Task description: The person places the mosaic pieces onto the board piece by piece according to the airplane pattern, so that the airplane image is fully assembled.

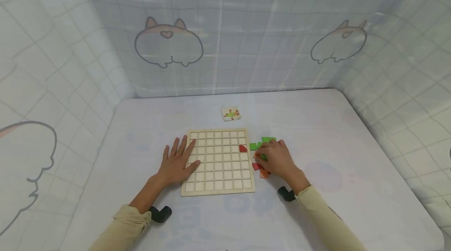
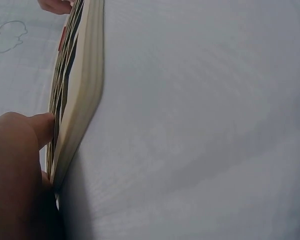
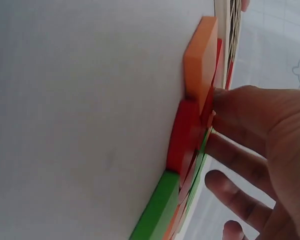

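A square wooden grid board [image 1: 215, 194] lies on the table. My left hand [image 1: 177, 165] rests with fingers spread over its left edge. One red quarter-round tile [image 1: 242, 148] sits in a cell at the board's right side. My right hand [image 1: 276, 159] is just right of the board, its fingertips down among loose coloured tiles and partly hiding them. In the right wrist view, the thumb meets the pile near an orange tile [image 3: 194, 70] and a red tile [image 3: 182, 135]; a green tile [image 3: 155, 207] lies closer. I cannot tell whether the fingers pinch one.
Behind the board lies a small pattern card [image 1: 231, 113] with a coloured design on a grid. Green tiles [image 1: 253, 147] lie against the board's right edge. Dark curved devices [image 1: 161, 214] sit at both wrists. Light fabric walls [image 1: 239, 47] rise around the table.
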Action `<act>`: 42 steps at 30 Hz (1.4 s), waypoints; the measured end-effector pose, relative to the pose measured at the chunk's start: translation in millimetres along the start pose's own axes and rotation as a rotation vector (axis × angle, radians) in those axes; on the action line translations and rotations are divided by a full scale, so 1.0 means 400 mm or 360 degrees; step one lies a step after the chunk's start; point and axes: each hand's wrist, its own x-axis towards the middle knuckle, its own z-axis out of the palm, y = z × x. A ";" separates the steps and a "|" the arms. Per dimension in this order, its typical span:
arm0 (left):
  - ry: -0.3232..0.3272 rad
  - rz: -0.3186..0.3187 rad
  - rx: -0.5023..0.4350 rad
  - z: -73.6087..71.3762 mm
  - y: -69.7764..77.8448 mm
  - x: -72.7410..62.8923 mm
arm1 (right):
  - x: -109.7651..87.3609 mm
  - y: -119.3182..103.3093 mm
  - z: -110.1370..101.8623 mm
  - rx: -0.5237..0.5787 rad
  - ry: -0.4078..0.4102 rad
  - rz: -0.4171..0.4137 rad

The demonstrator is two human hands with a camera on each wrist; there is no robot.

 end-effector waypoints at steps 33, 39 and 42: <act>-0.0005 -0.0006 0.0009 -0.003 0.006 0.001 | 0.037 -0.027 0.036 0.0203 0.0082 -0.0490; 0.0008 -0.0016 0.0004 -0.002 0.004 -0.003 | 0.041 -0.024 0.038 0.0237 0.0075 -0.0462; 0.0011 -0.0009 0.0004 -0.001 0.004 -0.002 | 0.037 -0.026 0.032 0.0246 0.0042 -0.0418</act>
